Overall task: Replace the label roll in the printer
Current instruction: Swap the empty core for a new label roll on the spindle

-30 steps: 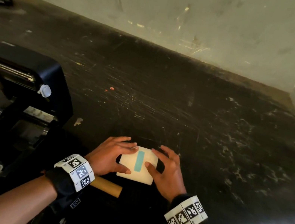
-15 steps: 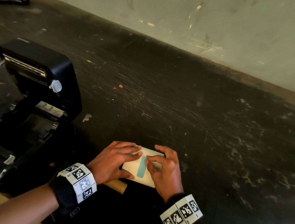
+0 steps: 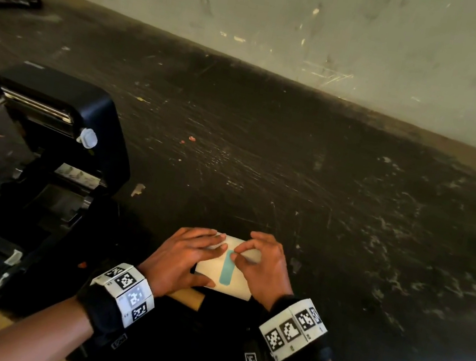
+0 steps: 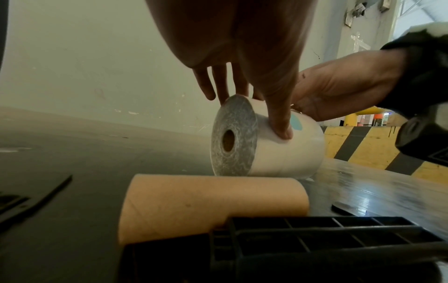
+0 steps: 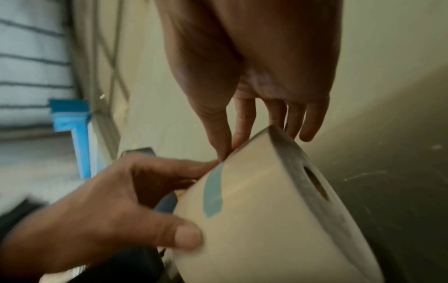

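Fingertips (image 5: 225,153) pinch teal tape (image 3: 226,269); smooth white roll (image 4: 286,153).

The head view looks steeply down and forward over both forearms at the scuffed dark tabletop (image 3: 310,177), the pale wall behind it. The left wrist view sits low, almost at table level, looking along the left hand (image 4: 242,63) toward the wall — very close. The right wrist view looks along the right hand (image 5: 261,72), equally close and tilted. All three share the white paper label roll with its teal strip (image 3: 238,287) (image 4: 288,151) (image 5: 271,210).
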`<state>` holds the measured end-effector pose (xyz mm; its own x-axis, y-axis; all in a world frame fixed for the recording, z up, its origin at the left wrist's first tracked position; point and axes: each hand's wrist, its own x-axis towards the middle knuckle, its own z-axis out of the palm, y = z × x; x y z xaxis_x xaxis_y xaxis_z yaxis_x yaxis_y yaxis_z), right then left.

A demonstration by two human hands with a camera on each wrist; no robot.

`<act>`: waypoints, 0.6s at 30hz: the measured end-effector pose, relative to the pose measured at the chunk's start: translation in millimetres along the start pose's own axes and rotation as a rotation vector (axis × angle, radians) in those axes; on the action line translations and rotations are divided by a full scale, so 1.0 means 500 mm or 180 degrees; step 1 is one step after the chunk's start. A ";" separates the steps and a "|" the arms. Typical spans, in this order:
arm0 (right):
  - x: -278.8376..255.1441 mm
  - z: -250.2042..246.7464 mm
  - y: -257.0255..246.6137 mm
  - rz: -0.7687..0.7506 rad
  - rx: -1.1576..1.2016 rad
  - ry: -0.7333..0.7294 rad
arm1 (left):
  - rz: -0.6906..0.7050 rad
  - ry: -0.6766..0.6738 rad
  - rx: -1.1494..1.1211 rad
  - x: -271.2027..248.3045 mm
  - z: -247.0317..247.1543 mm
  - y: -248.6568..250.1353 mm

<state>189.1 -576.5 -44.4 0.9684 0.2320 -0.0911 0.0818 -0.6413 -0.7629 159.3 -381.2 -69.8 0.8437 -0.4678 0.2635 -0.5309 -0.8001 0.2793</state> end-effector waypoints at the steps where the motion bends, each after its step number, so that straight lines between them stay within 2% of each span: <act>1: 0.003 -0.001 0.000 0.0065 0.0095 -0.0056 | -0.0005 -0.0001 -0.0020 -0.001 0.002 -0.001; 5: 0.006 -0.001 -0.002 0.0126 0.0262 -0.0184 | 0.0001 0.0030 -0.0067 -0.001 0.005 -0.006; 11: -0.022 -0.018 -0.002 -0.0353 0.0167 -0.0460 | -0.0102 -0.0149 -0.0356 0.007 0.003 -0.017; 15: -0.044 -0.023 0.007 -0.0706 0.0250 -0.0404 | -0.0304 -0.0481 -0.0559 0.030 -0.006 -0.026; 18: -0.051 -0.030 -0.003 -0.0679 0.0344 -0.0225 | -0.0395 -0.0681 -0.0587 0.046 -0.015 -0.029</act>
<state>167.6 -592.4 -31.5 0.9127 0.4068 0.0378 0.2535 -0.4912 -0.8334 185.9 -377.6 -60.6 0.8903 -0.4549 0.0221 -0.4119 -0.7835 0.4653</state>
